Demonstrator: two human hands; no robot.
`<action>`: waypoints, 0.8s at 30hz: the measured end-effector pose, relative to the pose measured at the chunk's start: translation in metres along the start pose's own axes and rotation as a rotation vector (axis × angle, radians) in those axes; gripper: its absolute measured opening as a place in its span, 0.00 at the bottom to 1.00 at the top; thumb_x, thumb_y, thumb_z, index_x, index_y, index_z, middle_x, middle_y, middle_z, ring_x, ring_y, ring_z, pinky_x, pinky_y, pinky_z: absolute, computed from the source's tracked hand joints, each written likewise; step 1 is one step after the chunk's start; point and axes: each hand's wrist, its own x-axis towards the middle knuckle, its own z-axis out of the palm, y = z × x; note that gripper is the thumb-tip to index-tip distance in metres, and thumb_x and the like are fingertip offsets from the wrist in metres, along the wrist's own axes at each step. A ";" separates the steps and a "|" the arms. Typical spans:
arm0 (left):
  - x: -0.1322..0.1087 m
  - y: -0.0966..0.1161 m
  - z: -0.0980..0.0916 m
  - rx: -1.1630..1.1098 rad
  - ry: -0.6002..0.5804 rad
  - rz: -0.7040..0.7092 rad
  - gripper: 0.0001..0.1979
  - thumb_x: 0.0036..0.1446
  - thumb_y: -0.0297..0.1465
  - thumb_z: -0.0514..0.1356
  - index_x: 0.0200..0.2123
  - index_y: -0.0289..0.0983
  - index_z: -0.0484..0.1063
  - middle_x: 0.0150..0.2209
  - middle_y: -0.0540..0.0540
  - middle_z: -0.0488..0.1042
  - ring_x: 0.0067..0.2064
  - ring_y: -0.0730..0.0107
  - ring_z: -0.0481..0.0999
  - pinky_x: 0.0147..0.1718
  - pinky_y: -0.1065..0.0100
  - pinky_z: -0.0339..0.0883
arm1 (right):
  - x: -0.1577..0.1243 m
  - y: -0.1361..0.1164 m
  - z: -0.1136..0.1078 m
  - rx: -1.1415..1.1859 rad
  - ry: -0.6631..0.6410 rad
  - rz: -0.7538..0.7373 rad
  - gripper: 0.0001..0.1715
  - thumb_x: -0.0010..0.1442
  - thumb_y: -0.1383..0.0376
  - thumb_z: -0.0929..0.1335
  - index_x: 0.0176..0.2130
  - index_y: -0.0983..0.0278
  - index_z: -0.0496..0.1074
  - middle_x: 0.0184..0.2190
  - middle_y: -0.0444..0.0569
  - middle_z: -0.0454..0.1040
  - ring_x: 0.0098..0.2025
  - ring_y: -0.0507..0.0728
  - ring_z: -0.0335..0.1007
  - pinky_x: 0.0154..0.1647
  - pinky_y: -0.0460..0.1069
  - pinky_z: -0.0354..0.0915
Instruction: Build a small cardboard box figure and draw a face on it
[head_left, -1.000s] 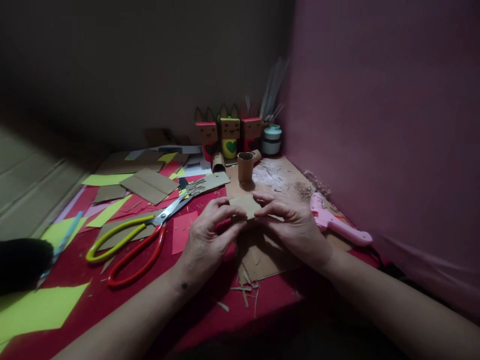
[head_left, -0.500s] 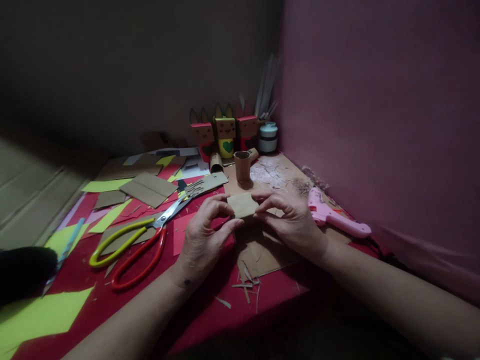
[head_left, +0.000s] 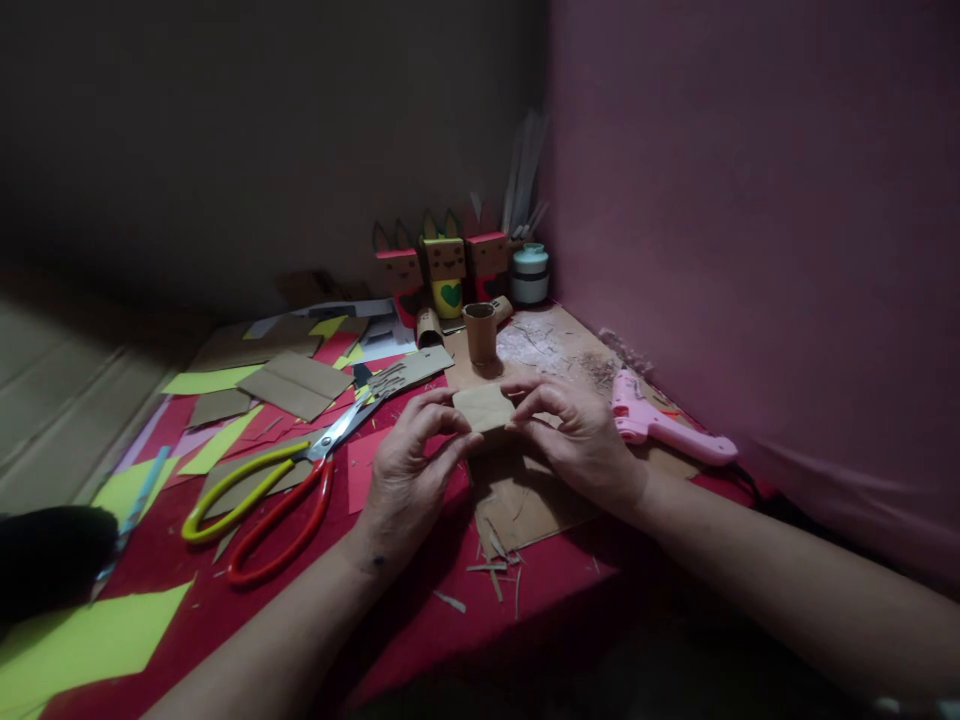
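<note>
Between my two hands is a small pale piece of cardboard (head_left: 484,408), held up over a larger cardboard sheet (head_left: 532,510). My left hand (head_left: 412,460) pinches its left edge between thumb and fingers. On the opposite edge, my right hand (head_left: 577,440) grips with thumb and fingertips. Just beyond the piece stands an upright brown cardboard tube (head_left: 480,335). Scissors (head_left: 324,445) with one yellow and one red handle lie open to the left of my left hand. A pink glue gun (head_left: 667,428) rests to the right of my right hand.
Three box-headed cardboard figures (head_left: 448,265) with ears stand at the back beside a teal-lidded jar (head_left: 530,272). Cardboard scraps (head_left: 296,384) and yellow paper (head_left: 97,640) cover the left side. A dark rounded object (head_left: 56,555) is at the left edge. A pink wall hanging (head_left: 750,250) closes the right side.
The whole view has shifted slightly. Both hands keep their grip on the cardboard piece, with hardly any movement of the fingers.
</note>
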 end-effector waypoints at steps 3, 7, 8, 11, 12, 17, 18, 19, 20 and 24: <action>0.002 -0.002 0.000 -0.054 0.003 -0.066 0.06 0.55 0.31 0.66 0.35 0.41 0.71 0.44 0.46 0.76 0.51 0.59 0.76 0.52 0.58 0.68 | 0.001 -0.004 0.000 0.095 0.015 0.100 0.07 0.61 0.67 0.69 0.29 0.60 0.70 0.45 0.53 0.79 0.51 0.61 0.75 0.56 0.62 0.69; 0.008 -0.005 -0.002 -0.129 0.017 -0.159 0.16 0.52 0.35 0.67 0.43 0.40 0.69 0.42 0.48 0.77 0.45 0.62 0.78 0.46 0.61 0.72 | 0.007 -0.005 0.000 0.359 -0.013 0.331 0.13 0.57 0.62 0.73 0.42 0.58 0.69 0.46 0.51 0.77 0.51 0.61 0.74 0.52 0.59 0.71; 0.009 -0.004 -0.003 -0.138 0.023 -0.179 0.16 0.52 0.36 0.68 0.43 0.40 0.69 0.41 0.48 0.77 0.44 0.62 0.78 0.45 0.62 0.72 | 0.008 -0.004 0.000 0.414 -0.055 0.373 0.21 0.53 0.62 0.75 0.46 0.58 0.68 0.46 0.51 0.76 0.51 0.61 0.74 0.52 0.58 0.72; 0.012 0.004 -0.007 -0.147 0.032 -0.246 0.14 0.54 0.39 0.67 0.40 0.38 0.72 0.39 0.49 0.77 0.41 0.65 0.77 0.41 0.65 0.71 | 0.011 -0.002 -0.001 0.550 -0.194 0.470 0.33 0.47 0.65 0.78 0.51 0.58 0.68 0.44 0.49 0.75 0.45 0.59 0.75 0.43 0.55 0.74; 0.012 0.007 -0.008 -0.152 0.031 -0.268 0.14 0.55 0.40 0.66 0.40 0.38 0.73 0.37 0.49 0.77 0.39 0.66 0.76 0.39 0.67 0.71 | 0.012 -0.001 0.000 0.586 -0.221 0.508 0.32 0.47 0.64 0.77 0.51 0.59 0.69 0.42 0.49 0.75 0.40 0.57 0.75 0.38 0.52 0.74; 0.011 0.017 -0.008 -0.249 -0.051 -0.372 0.19 0.63 0.47 0.58 0.43 0.36 0.74 0.34 0.46 0.77 0.32 0.66 0.75 0.30 0.66 0.72 | 0.013 -0.003 0.000 0.745 -0.161 0.610 0.22 0.48 0.64 0.76 0.44 0.64 0.73 0.41 0.50 0.75 0.30 0.52 0.70 0.23 0.45 0.67; 0.011 0.016 -0.007 -0.277 -0.077 -0.387 0.20 0.64 0.47 0.57 0.44 0.35 0.73 0.35 0.45 0.77 0.31 0.65 0.76 0.29 0.65 0.73 | 0.014 -0.003 -0.001 0.765 -0.144 0.617 0.21 0.48 0.63 0.76 0.43 0.64 0.73 0.42 0.51 0.74 0.31 0.52 0.70 0.22 0.45 0.68; 0.012 0.015 -0.007 -0.304 -0.102 -0.397 0.21 0.64 0.47 0.56 0.45 0.35 0.73 0.35 0.44 0.77 0.31 0.65 0.76 0.28 0.65 0.72 | 0.015 -0.004 -0.001 0.778 -0.132 0.621 0.21 0.48 0.63 0.76 0.42 0.64 0.73 0.42 0.51 0.74 0.32 0.53 0.71 0.22 0.45 0.68; 0.013 0.013 -0.006 -0.328 -0.123 -0.404 0.21 0.64 0.47 0.55 0.45 0.34 0.72 0.35 0.43 0.77 0.30 0.65 0.75 0.27 0.65 0.72 | 0.015 -0.004 -0.001 0.784 -0.126 0.621 0.21 0.48 0.63 0.77 0.42 0.64 0.74 0.42 0.51 0.74 0.33 0.54 0.71 0.22 0.45 0.68; 0.013 0.006 -0.006 -0.386 -0.183 -0.396 0.22 0.62 0.46 0.58 0.49 0.34 0.71 0.33 0.47 0.75 0.27 0.69 0.74 0.25 0.67 0.70 | 0.016 -0.002 -0.002 0.786 -0.115 0.602 0.23 0.47 0.63 0.78 0.43 0.63 0.74 0.46 0.53 0.74 0.34 0.55 0.71 0.22 0.47 0.68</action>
